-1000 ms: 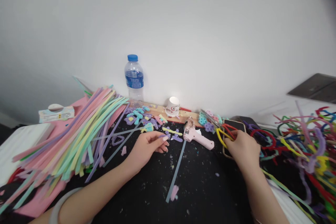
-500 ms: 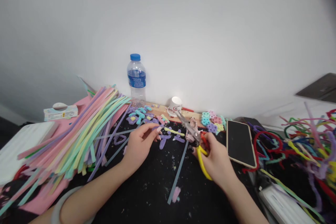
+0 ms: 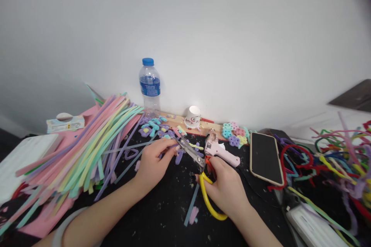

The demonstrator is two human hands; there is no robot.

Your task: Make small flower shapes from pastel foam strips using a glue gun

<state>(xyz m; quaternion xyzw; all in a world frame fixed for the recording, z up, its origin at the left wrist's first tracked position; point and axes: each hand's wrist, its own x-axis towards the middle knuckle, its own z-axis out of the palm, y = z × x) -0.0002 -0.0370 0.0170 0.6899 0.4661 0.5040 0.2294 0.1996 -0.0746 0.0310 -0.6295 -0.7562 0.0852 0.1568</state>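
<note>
My left hand [image 3: 156,158] is closed in a pinch, thumb against forefinger, on a small purple pipe cleaner piece that is mostly hidden by the fingers. In my right hand [image 3: 227,185] are scissors [image 3: 193,153] with yellow and red handles. Their blades point up and left and reach right beside my left fingertips. Beyond my right hand lies a pale pink hot glue gun [image 3: 222,151] with a stained nozzle. Short purple pieces [image 3: 179,156] and a yellow piece [image 3: 196,146] lie near the blades. A grey-blue strip [image 3: 191,206] rests below, beside a pink tuft [image 3: 193,215].
Pastel pipe cleaners [image 3: 87,150] are heaped at left. A water bottle [image 3: 149,87] and a paper cup [image 3: 193,117] stand by the wall. Fuzzy flowers [image 3: 234,134] and a phone [image 3: 266,158] lie at right, near tangled coloured pipe cleaners [image 3: 333,166] and a white power strip [image 3: 314,225].
My right hand has moved left and down with the scissors, bringing the blades to my left fingertips. The glue gun, partly covered before, now shows. My left hand has barely moved.
</note>
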